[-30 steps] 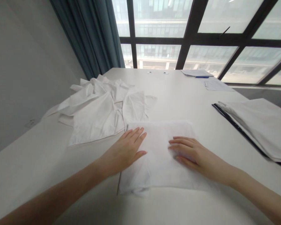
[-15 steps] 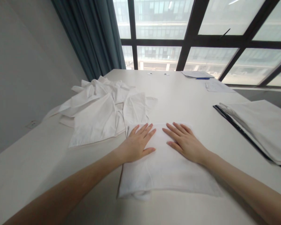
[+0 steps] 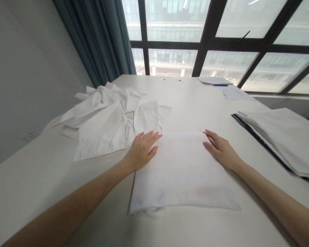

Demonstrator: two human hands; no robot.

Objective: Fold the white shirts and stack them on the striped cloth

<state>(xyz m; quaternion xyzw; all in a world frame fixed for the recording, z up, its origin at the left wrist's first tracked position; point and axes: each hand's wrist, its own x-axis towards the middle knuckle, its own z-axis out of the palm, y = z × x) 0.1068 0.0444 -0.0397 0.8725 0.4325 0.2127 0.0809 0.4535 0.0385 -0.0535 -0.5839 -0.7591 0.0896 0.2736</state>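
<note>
A white cloth lies folded into a rough rectangle on the table in front of me, with a small bunched bit poking out at its near left edge. My left hand rests near its far left corner, fingers stretched out and thumb apart. At the far right corner is my right hand, its fingers slightly bent and its thumb apart from them, touching the cloth's edge. Close beside my left hand spreads a crumpled heap of white cloths.
To the right, a folded white cloth stack lies on something flat and black. Papers and a blue pen lie at the far right of the white table. Behind are a window and a dark blue-green curtain.
My hands have moved apart across the cloth, the left one to its far left corner and the right one to its far right corner. The cloth stays in place.
</note>
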